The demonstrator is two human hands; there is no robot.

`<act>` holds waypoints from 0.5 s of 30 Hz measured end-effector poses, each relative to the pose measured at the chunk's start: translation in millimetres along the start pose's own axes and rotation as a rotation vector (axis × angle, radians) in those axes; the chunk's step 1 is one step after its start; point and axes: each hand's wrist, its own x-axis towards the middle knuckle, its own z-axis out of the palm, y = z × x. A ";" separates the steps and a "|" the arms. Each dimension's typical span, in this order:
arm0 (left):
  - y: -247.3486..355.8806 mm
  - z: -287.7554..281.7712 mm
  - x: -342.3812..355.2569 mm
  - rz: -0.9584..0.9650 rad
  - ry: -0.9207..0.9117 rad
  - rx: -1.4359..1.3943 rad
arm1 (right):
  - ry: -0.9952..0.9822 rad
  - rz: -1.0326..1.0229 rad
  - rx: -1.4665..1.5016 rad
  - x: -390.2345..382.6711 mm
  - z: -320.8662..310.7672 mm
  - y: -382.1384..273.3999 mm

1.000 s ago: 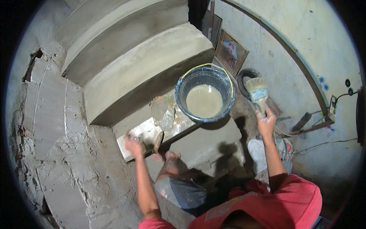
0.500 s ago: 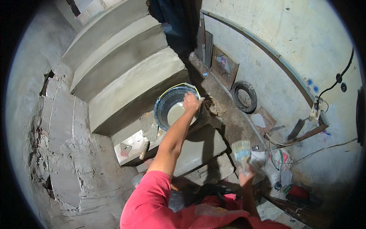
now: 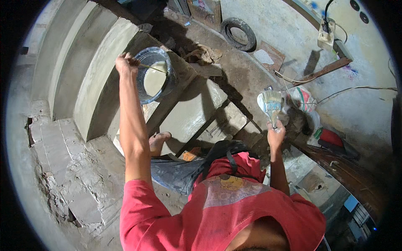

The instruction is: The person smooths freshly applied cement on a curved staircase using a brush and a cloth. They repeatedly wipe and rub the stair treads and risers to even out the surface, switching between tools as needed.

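— And the hands?
— Apart. The handle [image 3: 149,67] of a bucket [image 3: 157,54] is gripped by the left hand [image 3: 125,65], a brush [image 3: 273,107] by the right hand [image 3: 276,134] over the rough floor [image 3: 243,77]; its bristles [image 3: 271,97] are pointed away from the red shirt [image 3: 188,226], its long axis along the forearm [image 3: 278,169].
— And around?
— Grey steps [image 3: 104,62] are seen, and a tyre [image 3: 225,34] near the stained wall [image 3: 268,25].

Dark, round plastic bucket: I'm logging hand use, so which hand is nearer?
Left. The left hand grips the thin handle of the bucket by its left rim; the right hand is off to the right, holding a wide, pale-bristled brush.
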 end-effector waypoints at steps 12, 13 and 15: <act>45.1 10.2 -260.7 -0.037 -0.381 0.149 | 0.017 0.084 -0.060 -0.9 -18.8 11.7; 39.0 12.7 -278.4 -0.089 -0.374 0.165 | 0.028 0.085 -0.073 -1.6 -23.1 13.4; 8.9 6.5 -315.3 -0.063 -0.398 0.263 | 0.109 0.108 -0.176 -5.8 -32.5 12.2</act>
